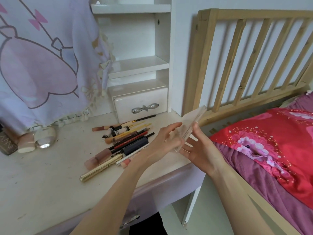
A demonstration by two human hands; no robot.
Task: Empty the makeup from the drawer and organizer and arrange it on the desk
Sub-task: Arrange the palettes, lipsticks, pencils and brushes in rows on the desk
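Note:
A clear plastic organizer (192, 123) is tilted in the air above the desk's right edge, held between both hands. My left hand (166, 139) grips its left side with thumb and fingers. My right hand (201, 148) supports it from below and the right, thumb up against its side. A pile of makeup (124, 141) lies on the white desk (50, 170): pencils, brushes, small tubes, a dark case and a gold tube (101, 167). The small white drawer (140, 103) with a silver bow handle sits closed under the shelves.
A pink jar (27, 141) and a round glass bottle (44, 137) stand at the desk's left, beside a dark box. A patterned cloth (42, 56) hangs at the back left. A wooden bed frame (245, 56) with red bedding (271, 146) lies to the right.

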